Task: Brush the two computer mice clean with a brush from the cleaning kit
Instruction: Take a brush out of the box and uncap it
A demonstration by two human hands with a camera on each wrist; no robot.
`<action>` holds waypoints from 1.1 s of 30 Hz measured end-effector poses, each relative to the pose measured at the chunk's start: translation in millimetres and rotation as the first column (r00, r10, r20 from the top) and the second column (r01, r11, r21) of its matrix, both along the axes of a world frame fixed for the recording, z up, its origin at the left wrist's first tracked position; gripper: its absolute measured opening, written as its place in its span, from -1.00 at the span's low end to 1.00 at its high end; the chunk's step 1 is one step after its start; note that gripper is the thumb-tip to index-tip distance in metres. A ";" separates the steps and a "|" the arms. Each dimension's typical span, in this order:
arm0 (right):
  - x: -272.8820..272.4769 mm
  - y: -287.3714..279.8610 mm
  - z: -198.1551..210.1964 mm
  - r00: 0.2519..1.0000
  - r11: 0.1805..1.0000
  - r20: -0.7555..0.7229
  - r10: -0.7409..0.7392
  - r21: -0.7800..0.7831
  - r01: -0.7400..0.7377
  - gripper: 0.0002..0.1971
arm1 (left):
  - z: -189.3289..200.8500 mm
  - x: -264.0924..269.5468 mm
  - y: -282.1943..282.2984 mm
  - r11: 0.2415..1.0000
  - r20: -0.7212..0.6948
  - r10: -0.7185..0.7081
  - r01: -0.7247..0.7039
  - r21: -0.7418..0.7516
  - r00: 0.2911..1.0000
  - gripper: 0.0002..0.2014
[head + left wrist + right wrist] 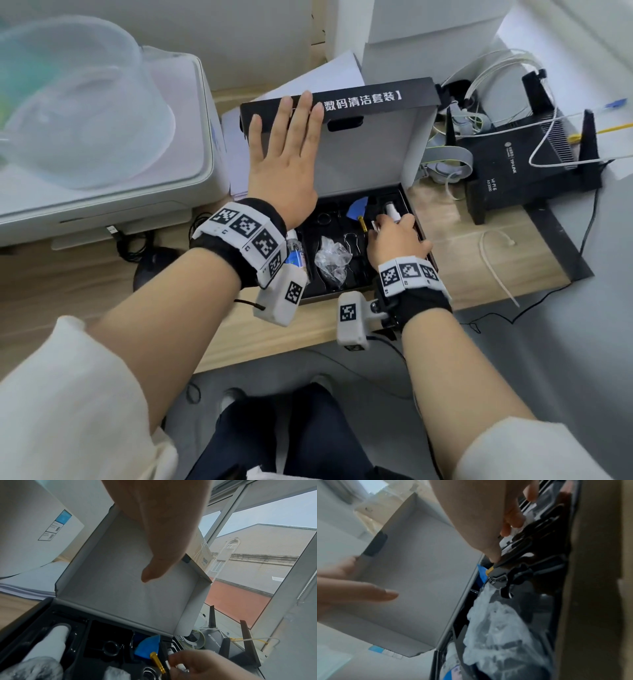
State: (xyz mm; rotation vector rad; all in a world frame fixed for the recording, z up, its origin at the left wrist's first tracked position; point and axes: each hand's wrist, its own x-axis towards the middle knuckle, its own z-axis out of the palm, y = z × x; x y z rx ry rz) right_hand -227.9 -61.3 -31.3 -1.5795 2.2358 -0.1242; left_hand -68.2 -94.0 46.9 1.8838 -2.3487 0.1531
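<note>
The black cleaning kit box [322, 297] lies open on the wooden desk. My left hand [286, 147] presses flat, fingers straight, against the raised lid [370, 150] and holds it up; the left wrist view shows the thumb [159, 536] in front of the lid's grey inside [128, 588]. My right hand [394, 236] reaches into the tray's far right corner, fingers curled and pinching a slim silver-tipped tool [179, 665] beside a gold tool [362, 222]. Whether that tool is a brush is hidden. A dark rounded object [154, 270], perhaps a mouse, sits left of the box.
The tray also holds a blue pick [358, 207], a crumpled plastic bag [332, 260] and a small bottle [296, 255]. A white printer [102, 192] stands at the left. A black router [524, 161] with loose cables stands at the right. White boxes and paper lie behind.
</note>
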 end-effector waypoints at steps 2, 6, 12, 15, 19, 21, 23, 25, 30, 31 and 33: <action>1.6 -7.9 -0.2 1.000 0.999 -0.027 0.013 0.050 -0.012 -0.71 | 0.1 -0.3 2.3 1.000 -0.002 -0.003 0.003 0.005 1.000 -0.07; 3.2 -14.8 -2.9 0.999 0.997 0.010 -0.030 0.068 0.029 -0.73 | -0.3 -1.6 5.9 1.000 0.000 0.000 0.000 0.008 1.000 -0.07; -3.8 -16.1 -1.1 0.969 0.991 0.207 -0.137 0.038 0.132 -0.72 | -0.4 -2.4 8.7 1.000 -0.018 -0.006 0.006 0.017 1.000 -0.08; -11.5 -4.1 3.6 0.896 0.981 0.431 -0.108 -0.102 0.168 -0.77 | 3.6 -0.4 12.2 0.999 -0.036 -0.018 0.019 0.030 0.999 -0.10; -1.6 19.5 35.9 0.643 0.940 0.753 0.141 -0.306 0.152 -0.85 | 26.3 11.4 10.7 0.982 -0.254 -0.075 0.115 0.148 0.964 -0.21; 12.6 27.2 55.9 0.523 0.925 0.810 0.264 -0.367 0.102 -0.84 | 40.7 21.2 14.5 0.963 -0.493 -0.118 0.221 0.157 0.862 -0.36; 30.1 32.8 71.8 0.453 0.898 0.808 0.377 -0.438 0.033 -0.81 | 51.9 32.9 26.4 0.938 -0.704 -0.139 0.320 0.131 0.696 -0.46; 48.7 37.0 85.6 0.348 0.891 0.833 0.430 -0.453 -0.017 -0.78 | 58.6 45.5 45.3 0.913 -0.848 -0.095 0.384 0.134 0.522 -0.46; 91.0 44.7 96.0 0.267 0.869 0.839 0.475 -0.399 -0.292 -0.72 | 49.9 88.0 83.1 0.951 -0.976 0.112 0.265 0.159 0.186 -0.48; 99.2 46.8 96.5 0.273 0.862 0.837 0.475 -0.379 -0.338 -0.74 | 46.0 98.0 87.0 0.961 -0.980 0.139 0.221 0.168 0.139 -0.52; 119.7 51.3 95.1 0.275 0.857 0.844 0.460 -0.341 -0.386 -0.78 | 39.2 119.5 95.1 0.968 -0.978 0.185 0.152 0.198 0.099 -0.53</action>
